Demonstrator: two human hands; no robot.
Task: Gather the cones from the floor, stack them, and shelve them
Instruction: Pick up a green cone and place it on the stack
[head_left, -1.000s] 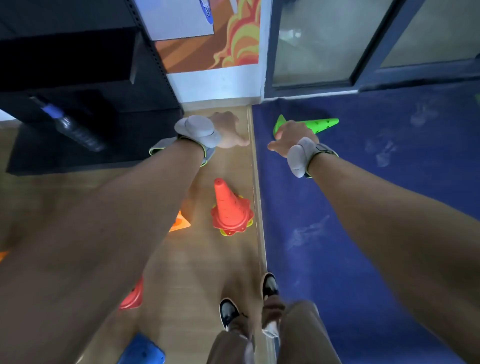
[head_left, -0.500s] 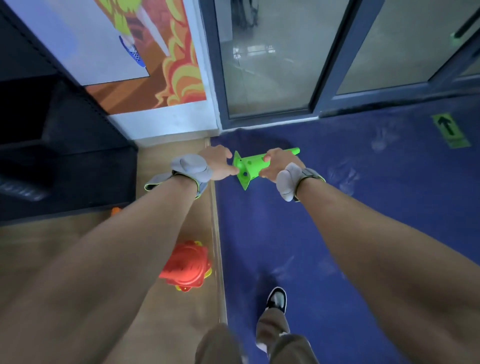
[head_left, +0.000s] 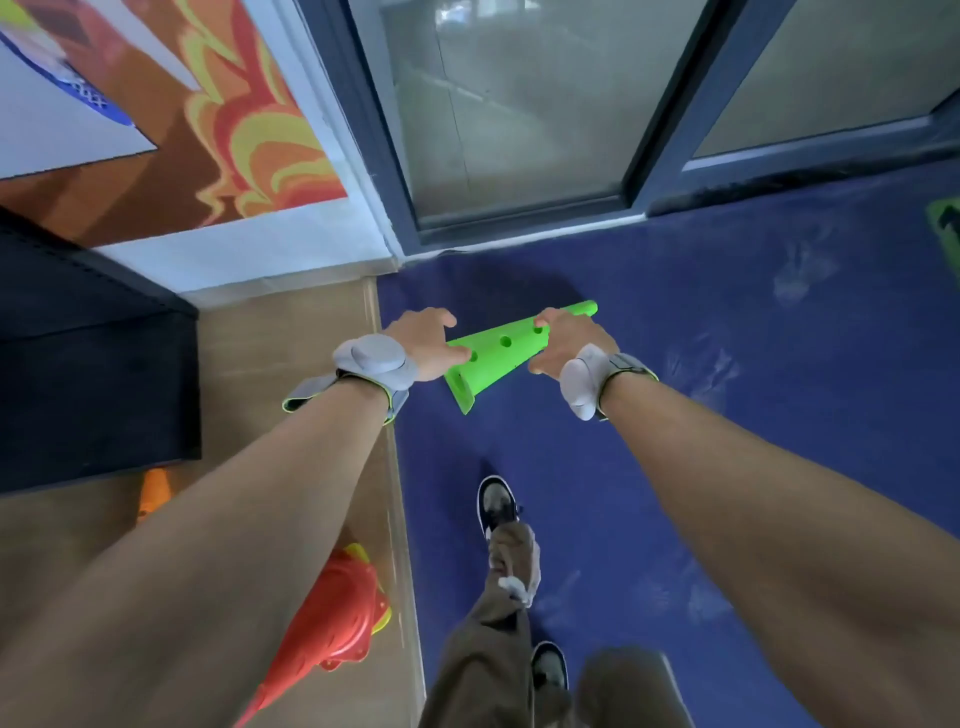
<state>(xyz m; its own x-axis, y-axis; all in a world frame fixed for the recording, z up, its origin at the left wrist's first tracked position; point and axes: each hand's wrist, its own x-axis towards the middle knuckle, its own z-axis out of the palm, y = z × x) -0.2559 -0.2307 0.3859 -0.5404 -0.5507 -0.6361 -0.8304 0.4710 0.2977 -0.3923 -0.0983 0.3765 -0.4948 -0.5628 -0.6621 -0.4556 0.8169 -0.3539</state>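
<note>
Head view: green cone (head_left: 501, 358), left grip (head_left: 423, 343) holding base, right grip (head_left: 563, 340) near tip.

You are in what looks like an indoor sports or play room: scuffed blue flooring (head_left: 701, 467) beside wood flooring (head_left: 291, 364), a bright flame mural (head_left: 249, 130) on the wall, a glass door (head_left: 509, 104), a green cone (head_left: 501, 353) and a red cone (head_left: 337, 618).
</note>
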